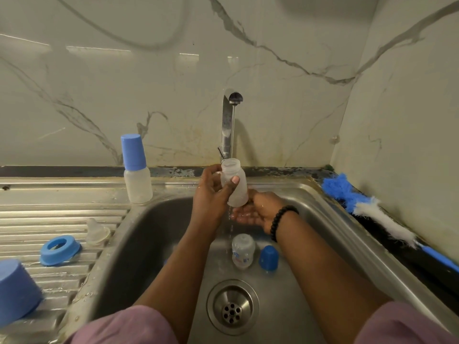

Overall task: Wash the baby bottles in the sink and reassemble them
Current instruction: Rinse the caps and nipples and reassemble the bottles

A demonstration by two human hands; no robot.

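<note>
Two bare forearms enter from the bottom of the frame, each with a mauve fabric sleeve (129,326) pushed up. A black beaded bracelet (282,220) circles the right wrist.

The left edge is cutting off the big blue cap (17,291). The left hand (211,192) is hiding part of the held bottle (234,182). The bottle brush (377,212) is running out at the right edge. The print on the sink bottle (243,252) is blurring past reading.
</note>
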